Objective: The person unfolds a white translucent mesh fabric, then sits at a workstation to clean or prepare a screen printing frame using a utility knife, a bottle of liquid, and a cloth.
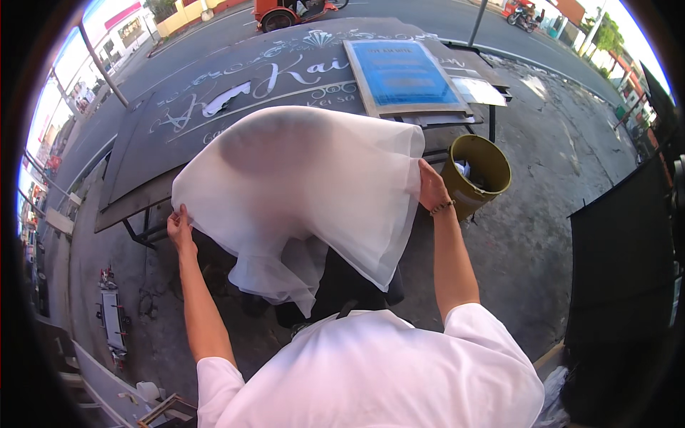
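A sheer white cloth [349, 178] is stretched out in the air before me, its lower folds drooping toward my lap. At its left edge, my left hand [180, 227] pinches it between thumb and fingers. My right hand [432, 187] grips the opposite edge, its fingers partly behind the fabric. A dark rounded patch shows blurred through the upper middle of the cloth; I cannot tell whether it is a shadow or an object. Beyond the cloth lies a large dark tabletop board [235, 93] with white lettering and ornaments, partly hidden by it.
A framed blue screen [407, 75] lies on the table's right side. Close to my right hand stands an olive-yellow bucket [474, 200] with something pale inside. A metal clamp-like device [113, 314] rests on the concrete at left. A black panel [621, 264] stands at right; a road runs behind.
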